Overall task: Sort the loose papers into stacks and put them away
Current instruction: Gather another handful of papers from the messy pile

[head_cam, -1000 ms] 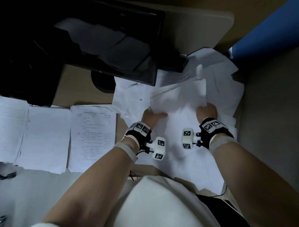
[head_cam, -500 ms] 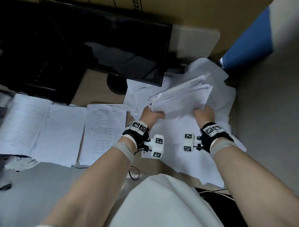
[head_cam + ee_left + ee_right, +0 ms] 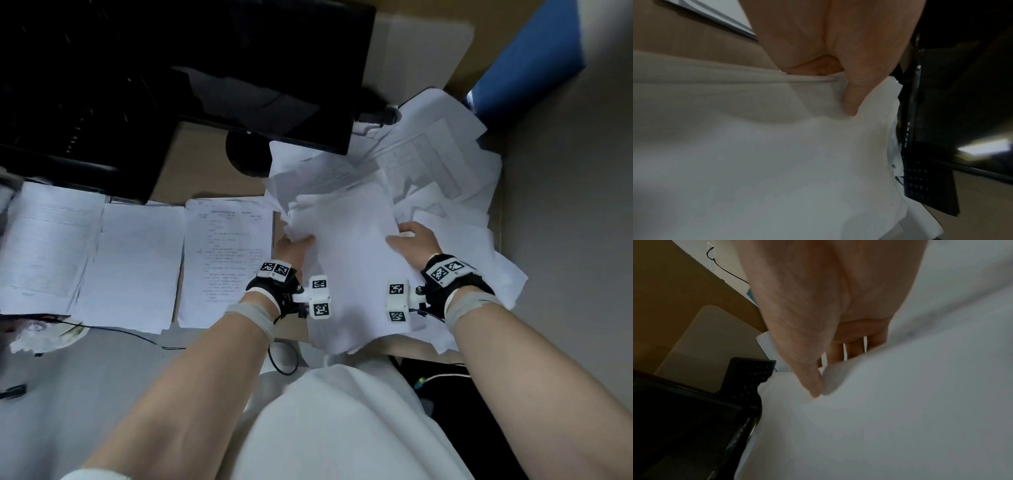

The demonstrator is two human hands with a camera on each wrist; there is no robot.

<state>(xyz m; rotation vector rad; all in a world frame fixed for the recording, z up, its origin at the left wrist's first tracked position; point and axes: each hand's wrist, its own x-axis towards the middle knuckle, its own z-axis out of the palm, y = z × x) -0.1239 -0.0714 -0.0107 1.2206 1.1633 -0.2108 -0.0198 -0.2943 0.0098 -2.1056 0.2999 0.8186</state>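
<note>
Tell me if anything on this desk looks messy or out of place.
Yes. The loose papers right of the monitor lie fanned and overlapping at odd angles, and the bundle both hands hold has uneven edges. Crumpled paper sits at the left edge.

Upper left of the head view: dark monitor (image 3: 212,78) on a round black base (image 3: 247,156), over a tan desk surface (image 3: 202,164). Upper right: blue panel (image 3: 527,65) beside a grey partition wall (image 3: 575,222). Dim, even lighting throughout.
</note>
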